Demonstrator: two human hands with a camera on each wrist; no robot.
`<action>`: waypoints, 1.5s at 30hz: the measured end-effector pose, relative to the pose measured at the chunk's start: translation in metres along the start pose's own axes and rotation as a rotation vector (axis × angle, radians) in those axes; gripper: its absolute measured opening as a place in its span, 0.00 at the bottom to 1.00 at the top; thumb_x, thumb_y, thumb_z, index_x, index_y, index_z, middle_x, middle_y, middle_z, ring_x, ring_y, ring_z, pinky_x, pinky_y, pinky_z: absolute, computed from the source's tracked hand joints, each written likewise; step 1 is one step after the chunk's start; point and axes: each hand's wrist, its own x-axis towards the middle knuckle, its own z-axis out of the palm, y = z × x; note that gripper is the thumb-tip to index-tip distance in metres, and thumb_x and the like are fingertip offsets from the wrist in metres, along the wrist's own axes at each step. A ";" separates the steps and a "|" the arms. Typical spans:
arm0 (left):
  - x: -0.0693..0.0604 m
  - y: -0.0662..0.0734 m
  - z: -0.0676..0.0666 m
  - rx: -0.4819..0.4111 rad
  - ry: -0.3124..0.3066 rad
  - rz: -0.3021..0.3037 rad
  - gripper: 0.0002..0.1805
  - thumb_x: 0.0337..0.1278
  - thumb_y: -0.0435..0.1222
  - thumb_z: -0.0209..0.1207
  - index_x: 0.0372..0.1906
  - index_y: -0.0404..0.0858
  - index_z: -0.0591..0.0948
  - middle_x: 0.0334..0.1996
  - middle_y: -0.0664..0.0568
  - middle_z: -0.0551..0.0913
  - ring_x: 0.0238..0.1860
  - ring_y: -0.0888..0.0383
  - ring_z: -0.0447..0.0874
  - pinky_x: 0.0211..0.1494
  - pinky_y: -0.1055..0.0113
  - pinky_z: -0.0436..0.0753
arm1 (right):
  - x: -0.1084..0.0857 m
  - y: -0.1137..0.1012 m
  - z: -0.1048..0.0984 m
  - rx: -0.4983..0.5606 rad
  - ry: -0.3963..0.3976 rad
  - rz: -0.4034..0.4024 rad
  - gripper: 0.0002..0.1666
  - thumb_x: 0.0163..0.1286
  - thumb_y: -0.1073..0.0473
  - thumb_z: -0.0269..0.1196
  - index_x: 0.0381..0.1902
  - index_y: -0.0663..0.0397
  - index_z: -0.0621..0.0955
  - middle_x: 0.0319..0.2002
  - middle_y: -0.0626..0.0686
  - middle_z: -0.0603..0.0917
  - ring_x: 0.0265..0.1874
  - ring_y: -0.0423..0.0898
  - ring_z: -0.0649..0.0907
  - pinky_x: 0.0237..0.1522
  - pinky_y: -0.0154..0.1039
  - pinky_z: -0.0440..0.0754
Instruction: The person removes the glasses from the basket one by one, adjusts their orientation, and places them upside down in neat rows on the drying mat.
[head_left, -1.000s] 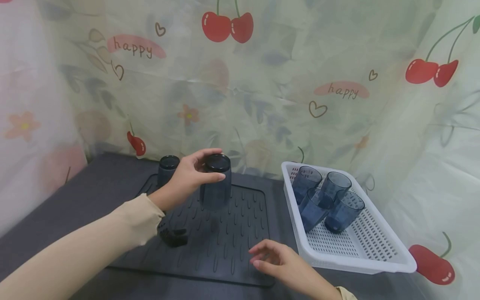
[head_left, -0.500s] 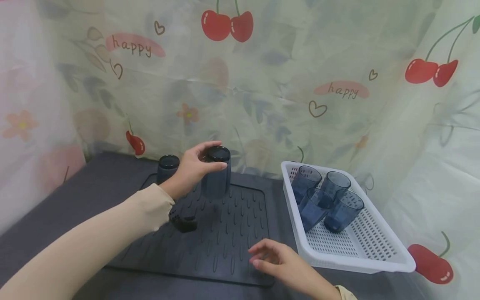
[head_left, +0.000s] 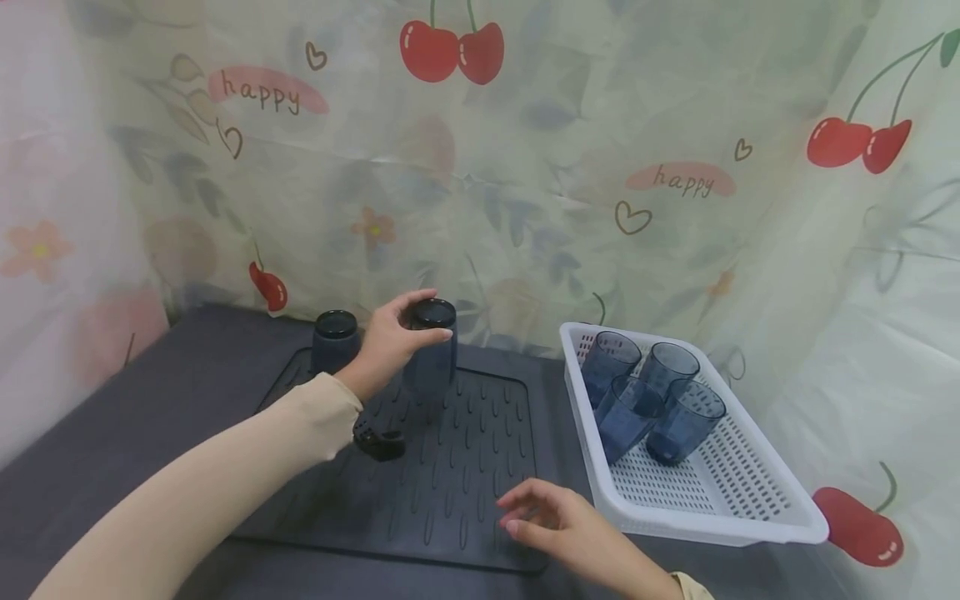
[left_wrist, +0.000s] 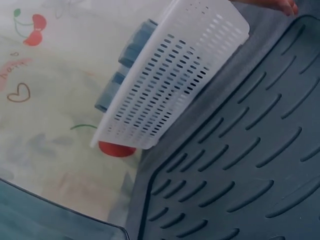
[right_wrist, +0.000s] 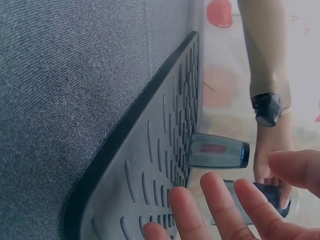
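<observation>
My left hand [head_left: 393,337] grips a blue glass tumbler [head_left: 433,354] near its base, which faces up. The tumbler is upside down over the back of the black ridged drying mat [head_left: 480,467]; whether its rim touches the mat cannot be told. Part of this tumbler fills the lower left corner of the left wrist view [left_wrist: 55,215]. To its left another upside-down tumbler [head_left: 335,337] stands on the mat, partly behind the left hand. My right hand [head_left: 562,525] hovers over the mat's front right corner, fingers loosely bent and holding nothing.
On the right stands a white perforated basket [head_left: 720,525] with several upright or leaning blue tumblers [head_left: 686,425] toward its back. A dark cloth [head_left: 150,408] covers the table. Printed curtains [head_left: 510,208] close off the back and sides.
The left hand with its tumbler rises a little, then lowers slightly over the mat, while the forearm shifts right. The right hand stays where it was.
</observation>
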 end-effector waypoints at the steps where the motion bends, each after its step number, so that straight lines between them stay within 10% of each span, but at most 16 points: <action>1: 0.000 -0.003 0.000 -0.003 0.001 0.002 0.36 0.51 0.32 0.69 0.67 0.48 0.71 0.63 0.51 0.74 0.62 0.55 0.75 0.62 0.57 0.77 | 0.000 0.000 0.000 -0.002 0.000 0.002 0.18 0.71 0.54 0.60 0.54 0.57 0.78 0.46 0.53 0.84 0.42 0.44 0.83 0.38 0.32 0.81; 45: 0.004 -0.052 0.008 0.116 0.067 -0.090 0.37 0.50 0.36 0.71 0.68 0.48 0.70 0.67 0.50 0.72 0.65 0.53 0.73 0.64 0.54 0.75 | -0.002 0.000 0.004 0.034 -0.021 0.024 0.19 0.71 0.52 0.60 0.54 0.58 0.78 0.46 0.55 0.84 0.44 0.49 0.84 0.39 0.31 0.81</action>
